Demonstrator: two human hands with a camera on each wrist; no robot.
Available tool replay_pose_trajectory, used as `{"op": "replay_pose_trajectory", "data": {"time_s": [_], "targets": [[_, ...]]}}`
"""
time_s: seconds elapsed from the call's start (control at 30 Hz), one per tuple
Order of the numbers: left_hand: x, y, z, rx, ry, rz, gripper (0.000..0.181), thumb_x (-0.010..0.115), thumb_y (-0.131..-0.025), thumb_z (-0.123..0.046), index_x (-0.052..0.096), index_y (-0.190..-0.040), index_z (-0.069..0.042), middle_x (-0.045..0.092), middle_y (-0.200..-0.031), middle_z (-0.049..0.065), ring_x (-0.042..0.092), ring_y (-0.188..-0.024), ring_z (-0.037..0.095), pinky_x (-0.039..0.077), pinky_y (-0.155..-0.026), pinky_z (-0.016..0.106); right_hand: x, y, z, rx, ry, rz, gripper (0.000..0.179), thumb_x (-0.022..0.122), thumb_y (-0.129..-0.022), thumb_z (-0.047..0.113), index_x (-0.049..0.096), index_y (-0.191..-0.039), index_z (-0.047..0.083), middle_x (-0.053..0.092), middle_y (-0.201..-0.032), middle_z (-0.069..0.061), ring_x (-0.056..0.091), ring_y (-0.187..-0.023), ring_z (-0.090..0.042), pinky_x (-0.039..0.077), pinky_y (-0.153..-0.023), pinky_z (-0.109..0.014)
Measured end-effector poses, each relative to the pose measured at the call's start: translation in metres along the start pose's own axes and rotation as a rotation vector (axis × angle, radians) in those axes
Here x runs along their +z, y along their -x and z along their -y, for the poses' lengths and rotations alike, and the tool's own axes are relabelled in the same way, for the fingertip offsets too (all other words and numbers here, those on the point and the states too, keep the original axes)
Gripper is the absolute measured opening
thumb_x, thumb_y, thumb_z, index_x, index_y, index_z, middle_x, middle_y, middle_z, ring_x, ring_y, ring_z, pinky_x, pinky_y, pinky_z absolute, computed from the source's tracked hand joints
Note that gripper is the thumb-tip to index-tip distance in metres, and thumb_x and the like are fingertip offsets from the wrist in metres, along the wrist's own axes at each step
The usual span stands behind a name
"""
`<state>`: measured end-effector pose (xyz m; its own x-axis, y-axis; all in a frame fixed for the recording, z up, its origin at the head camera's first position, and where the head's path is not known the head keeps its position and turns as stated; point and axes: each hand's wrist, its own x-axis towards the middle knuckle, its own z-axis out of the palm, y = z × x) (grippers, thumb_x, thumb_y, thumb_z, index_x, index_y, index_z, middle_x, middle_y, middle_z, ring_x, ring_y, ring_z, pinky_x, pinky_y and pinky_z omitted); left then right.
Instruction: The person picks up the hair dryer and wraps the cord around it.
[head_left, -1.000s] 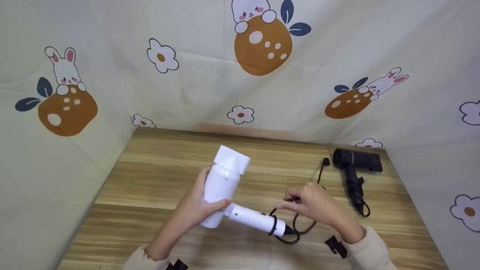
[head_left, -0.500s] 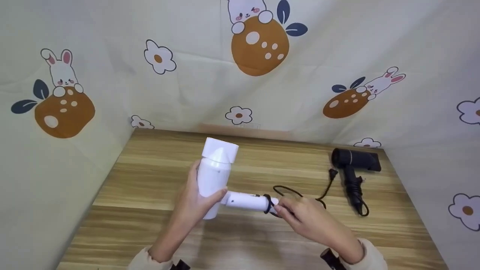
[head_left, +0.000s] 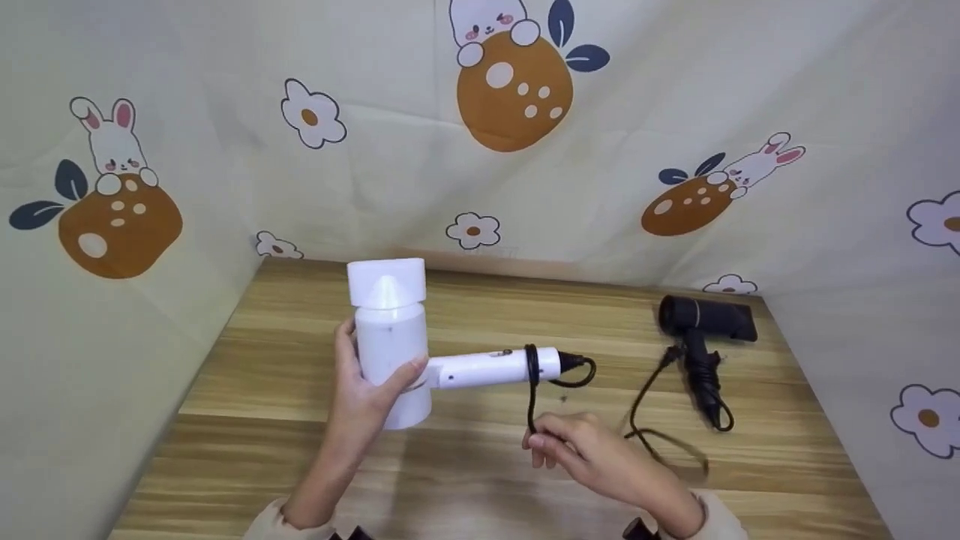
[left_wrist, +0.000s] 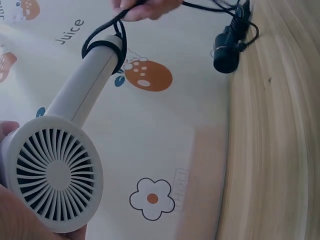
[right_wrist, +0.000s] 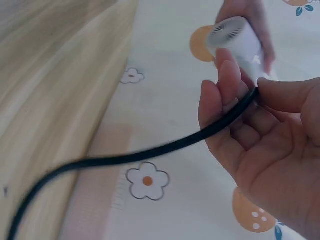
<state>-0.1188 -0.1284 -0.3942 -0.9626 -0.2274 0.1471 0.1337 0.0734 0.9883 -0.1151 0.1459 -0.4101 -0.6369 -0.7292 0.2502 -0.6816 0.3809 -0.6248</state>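
- Pinching the black cord (right_wrist: 150, 154) between thumb and fingers with the right grip (head_left: 579, 450), at the lower centre of the head view.
- Clasping the white hair dryer (head_left: 391, 345) in the left grip (head_left: 361, 397), left of centre; holding it up over the wooden surface (head_left: 262, 375), nozzle (head_left: 386, 281) toward the top of the frame.
- Shifted left since half a second ago, with the handle (head_left: 472, 369) now tipped slightly upward; pulled down below that handle with the cord, no longer up at its end.
- Looped around the handle near its end, then drawn down taut: probably a wrap being snugged, with plenty of tail left to wind.
- Trailing loose at lower right, partly blurred, up to a plug (head_left: 671, 355) at the black hair dryer (head_left: 716, 319); can't tell whether touching.
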Motion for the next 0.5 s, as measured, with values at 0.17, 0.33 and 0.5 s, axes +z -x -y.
{"op": "replay_pose_trajectory", "data": {"time_s": [0.17,0.33,0.5], "targets": [[0.001,0.006,-0.008,-0.015,0.054,0.028,0.079,0.072,-0.076,-0.009,0.023,-0.138,-0.013,0.048,-0.117,0.010,0.052,-0.101,0.023,0.047,-0.082,0.039,0.009,-0.004,-0.014,0.007,-0.050,-0.025,0.018,0.048,-0.096,0.015,0.062,-0.086,0.009,0.067,-0.073,0.002,0.062,-0.068,-0.005,0.051,-0.065,-0.017],[0.002,0.010,-0.013,-0.047,0.100,0.090,0.076,0.071,-0.077,-0.008,0.024,-0.136,-0.013,0.050,-0.115,0.011,0.053,-0.100,0.023,0.047,-0.084,0.039,0.008,-0.008,-0.020,0.119,0.034,-0.072,0.020,0.049,-0.096,0.022,0.066,-0.090,0.015,0.069,-0.081,0.005,0.064,-0.078,-0.005,0.053,-0.072,-0.026],[0.001,0.010,-0.014,-0.060,0.093,0.145,0.076,0.071,-0.077,-0.011,0.023,-0.137,-0.013,0.051,-0.115,0.014,0.055,-0.098,0.023,0.049,-0.081,0.038,0.001,-0.012,-0.026,-0.015,0.203,-0.280,0.009,0.066,-0.081,-0.002,0.063,-0.087,0.005,0.067,-0.075,-0.004,0.063,-0.067,-0.014,0.053,-0.063,-0.024]]}}
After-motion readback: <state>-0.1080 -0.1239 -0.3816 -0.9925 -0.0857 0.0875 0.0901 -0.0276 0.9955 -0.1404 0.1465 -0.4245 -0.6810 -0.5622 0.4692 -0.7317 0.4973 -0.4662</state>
